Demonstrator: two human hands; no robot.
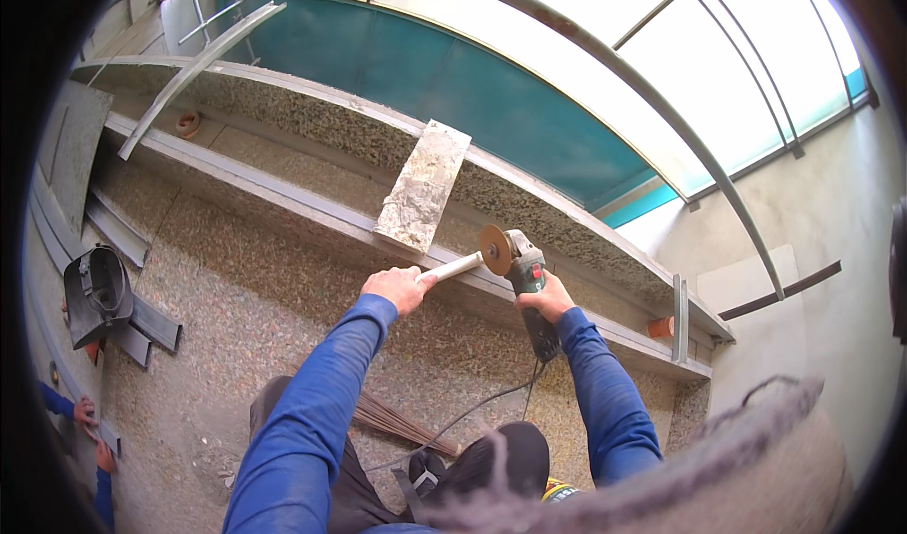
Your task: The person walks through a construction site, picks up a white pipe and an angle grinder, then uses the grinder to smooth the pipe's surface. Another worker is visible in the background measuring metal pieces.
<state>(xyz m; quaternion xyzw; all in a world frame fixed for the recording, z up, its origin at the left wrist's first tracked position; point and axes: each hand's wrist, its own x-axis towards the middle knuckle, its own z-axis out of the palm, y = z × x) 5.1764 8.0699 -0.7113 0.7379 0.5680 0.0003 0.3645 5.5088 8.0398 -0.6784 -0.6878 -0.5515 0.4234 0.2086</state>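
My right hand (548, 298) is wrapped round the body of an angle grinder (526, 268), held upright with a tan cutting disc (494, 250) facing left. A cord runs down from the grinder's lower end. My left hand (397, 289) is closed round a short white tube (452, 269), whose free end points right, to the disc's edge. I cannot tell whether tube and disc touch. Both hands are above the near edge of a long stone-and-concrete trough (302, 194). Behind my left hand, a mortar-stained slab (425, 186) lies across the trough.
The grinder's cable (482, 400) hangs by my knees, beside a bundle of thin brown rods (406, 423). A black welding helmet (97, 288) and metal channels (118, 227) lie at left. Another person's hands (87, 411) are at lower left. A curved metal rail (652, 76) arches overhead.
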